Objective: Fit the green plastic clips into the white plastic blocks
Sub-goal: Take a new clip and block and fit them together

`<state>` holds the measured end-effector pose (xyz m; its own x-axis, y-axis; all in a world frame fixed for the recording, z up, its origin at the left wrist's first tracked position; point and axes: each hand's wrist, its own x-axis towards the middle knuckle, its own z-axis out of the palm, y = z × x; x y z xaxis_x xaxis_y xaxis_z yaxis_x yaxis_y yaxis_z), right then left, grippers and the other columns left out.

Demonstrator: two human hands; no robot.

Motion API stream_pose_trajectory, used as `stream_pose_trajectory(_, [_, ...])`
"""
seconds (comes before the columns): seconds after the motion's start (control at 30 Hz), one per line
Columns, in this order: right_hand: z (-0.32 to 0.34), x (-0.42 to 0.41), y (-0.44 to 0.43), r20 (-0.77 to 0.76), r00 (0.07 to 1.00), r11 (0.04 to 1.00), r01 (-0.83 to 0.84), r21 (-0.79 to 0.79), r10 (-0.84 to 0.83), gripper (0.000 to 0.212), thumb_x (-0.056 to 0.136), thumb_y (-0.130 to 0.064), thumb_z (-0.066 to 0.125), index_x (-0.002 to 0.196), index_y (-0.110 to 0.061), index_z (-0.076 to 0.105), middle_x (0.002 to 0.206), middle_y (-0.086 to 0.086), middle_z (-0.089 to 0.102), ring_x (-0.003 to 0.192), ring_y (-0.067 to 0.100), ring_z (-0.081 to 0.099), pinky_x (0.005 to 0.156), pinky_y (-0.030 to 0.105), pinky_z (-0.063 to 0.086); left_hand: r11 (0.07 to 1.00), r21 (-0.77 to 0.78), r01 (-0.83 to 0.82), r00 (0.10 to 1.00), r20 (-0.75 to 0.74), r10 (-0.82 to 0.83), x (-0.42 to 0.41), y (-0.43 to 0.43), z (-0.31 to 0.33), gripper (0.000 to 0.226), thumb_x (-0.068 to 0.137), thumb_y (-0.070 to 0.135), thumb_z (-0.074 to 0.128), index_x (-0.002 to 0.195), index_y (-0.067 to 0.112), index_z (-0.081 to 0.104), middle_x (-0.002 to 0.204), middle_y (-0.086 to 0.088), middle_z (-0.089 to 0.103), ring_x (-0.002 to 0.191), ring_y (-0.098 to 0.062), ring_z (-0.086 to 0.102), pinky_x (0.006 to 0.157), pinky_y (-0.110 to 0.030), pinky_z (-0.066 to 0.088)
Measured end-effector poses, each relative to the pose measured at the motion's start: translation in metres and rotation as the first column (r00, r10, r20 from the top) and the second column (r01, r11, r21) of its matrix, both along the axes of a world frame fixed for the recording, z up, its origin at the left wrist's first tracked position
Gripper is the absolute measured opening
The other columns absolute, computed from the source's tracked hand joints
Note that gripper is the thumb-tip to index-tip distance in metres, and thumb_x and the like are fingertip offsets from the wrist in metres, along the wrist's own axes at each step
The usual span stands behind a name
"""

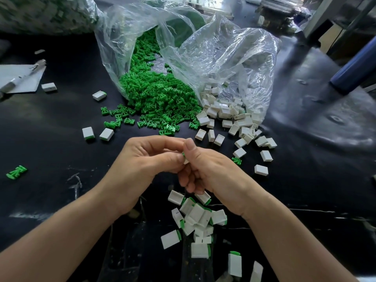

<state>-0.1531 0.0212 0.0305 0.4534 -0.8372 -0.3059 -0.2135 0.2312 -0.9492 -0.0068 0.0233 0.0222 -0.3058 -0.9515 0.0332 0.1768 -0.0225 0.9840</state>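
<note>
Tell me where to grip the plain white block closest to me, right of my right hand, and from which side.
Pinch the white block across its two long sides, coming straight down from above. It lies flat on the black table, broad face up, apart from its neighbours, so both sides look free to pinch.

Small assembly workshop, piecework bench. Scuffed black tabletop (50,139); bulk clear plastic bags (223,47) spilling hundreds of loose green clips (158,94) and white blocks (227,115); heap of assembled pieces (199,218) at near edge.
</note>
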Motion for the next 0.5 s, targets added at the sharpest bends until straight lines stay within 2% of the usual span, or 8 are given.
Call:
stream_pose_trajectory(0.13, [0.0006,-0.0011,-0.0008,-0.049,0.999,0.999,-0.013,-0.042,0.011,0.069,0.074,-0.058,0.033,0.096,0.002,0.059,0.058,-0.006,0.053,0.052,0.006,0.047,0.049,0.016,0.036,1.000,0.016,0.003,1.000,-0.013,-0.003,0.0001,-0.0013,-0.0012,0.020,0.070,0.007,0.058,0.084,0.001,0.071,0.068,-0.029,0.064,0.057,-0.033,0.062,0.060,-0.030,0.056])
stream_pose_trajectory(0.23, [0.0004,-0.0019,-0.0012,-0.038,0.999,0.999,-0.011,-0.039,0.009,0.075,0.074,-0.058,0.033,0.112,0.002,0.058,0.058,-0.007,0.052,0.053,0.006,0.046,0.048,0.015,0.036,1.000,0.013,0.013,1.000,-0.011,-0.013,0.0006,-0.0013,-0.0018,0.022,0.069,0.012,0.063,0.087,0.005,0.073,0.067,-0.026,0.065,0.057,-0.032,0.062,0.060,-0.031,0.056])
stream_pose_trajectory(0.3, [-0.0002,-0.0011,-0.0006,-0.023,1.000,0.999,-0.003,-0.033,0.003,0.070,0.075,-0.059,0.032,0.105,-0.003,0.061,0.057,-0.008,0.053,0.052,0.006,0.047,0.048,0.015,0.036,1.000,0.008,0.017,1.000,-0.008,-0.017,0.0002,-0.0008,-0.0016,0.022,0.069,0.014,0.064,0.087,0.004,0.073,0.070,-0.032,0.063,0.057,-0.033,0.062,0.060,-0.032,0.056])
stream_pose_trajectory(0.4, [-0.0007,0.0012,0.0010,-0.005,1.000,0.999,0.022,-0.026,-0.022,0.053,0.074,-0.062,0.030,0.073,-0.016,0.058,0.055,-0.008,0.055,0.051,0.007,0.048,0.047,0.015,0.036,1.000,0.005,-0.001,1.000,0.011,0.001,-0.0004,-0.0002,-0.0017,0.017,0.074,0.010,0.059,0.084,0.005,0.072,0.074,-0.036,0.060,0.057,-0.031,0.062,0.057,-0.031,0.055])
stream_pose_trajectory(0.5, [-0.0018,0.0018,0.0011,0.006,1.000,1.000,0.004,-0.010,-0.003,0.052,0.074,-0.063,0.029,0.071,-0.018,0.055,0.056,-0.006,0.056,0.051,0.008,0.048,0.047,0.017,0.035,1.000,0.018,0.008,0.999,0.041,-0.008,-0.0009,0.0003,-0.0025,0.018,0.076,0.012,0.056,0.084,0.005,0.070,0.078,-0.038,0.058,0.058,-0.035,0.060,0.057,-0.032,0.055])
